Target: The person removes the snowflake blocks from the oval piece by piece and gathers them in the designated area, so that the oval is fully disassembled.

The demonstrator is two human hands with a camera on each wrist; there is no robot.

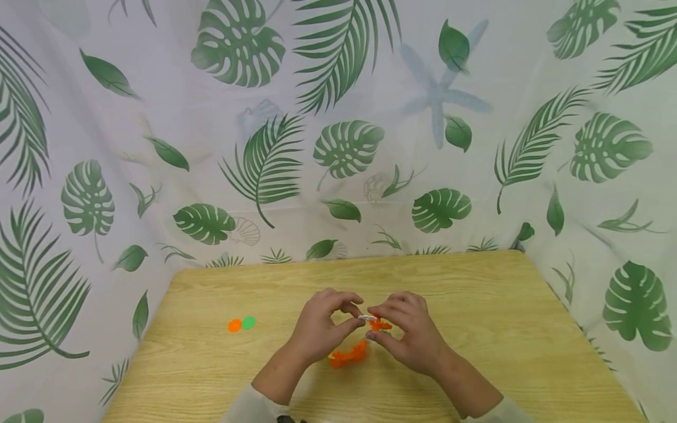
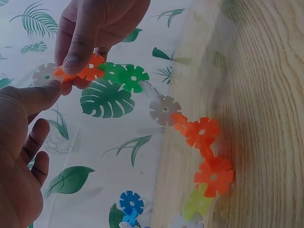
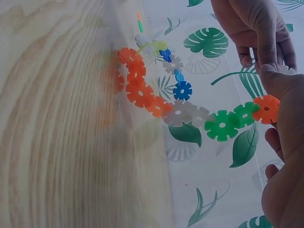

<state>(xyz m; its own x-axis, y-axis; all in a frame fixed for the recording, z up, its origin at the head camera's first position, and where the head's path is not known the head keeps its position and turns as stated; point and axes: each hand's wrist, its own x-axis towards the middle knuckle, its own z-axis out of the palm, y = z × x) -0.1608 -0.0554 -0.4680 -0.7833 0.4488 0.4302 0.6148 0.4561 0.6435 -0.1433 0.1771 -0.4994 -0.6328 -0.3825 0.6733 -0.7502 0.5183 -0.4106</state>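
Note:
My left hand [image 1: 322, 326] pinches a white notched plastic disc [image 2: 43, 74] between thumb and fingers. Facing it, my right hand [image 1: 409, 332] pinches an orange notched disc [image 2: 91, 68] at the end of a linked chain, right against the white one. From there the chain runs down through green discs [image 3: 222, 125], whitish discs [image 3: 179, 113] and several orange discs [image 2: 214, 175]. Farther along come a yellow disc [image 2: 197, 202] and blue discs [image 3: 182, 90]. In the head view the chain's orange part [image 1: 349, 355] shows below the hands, the rest largely hidden.
On the left of the wooden table [image 1: 476, 294] lie a loose orange disc [image 1: 235, 325] and a green disc [image 1: 248, 322], side by side. A leaf-printed cloth [image 1: 338, 194] hangs along the table's back and sides.

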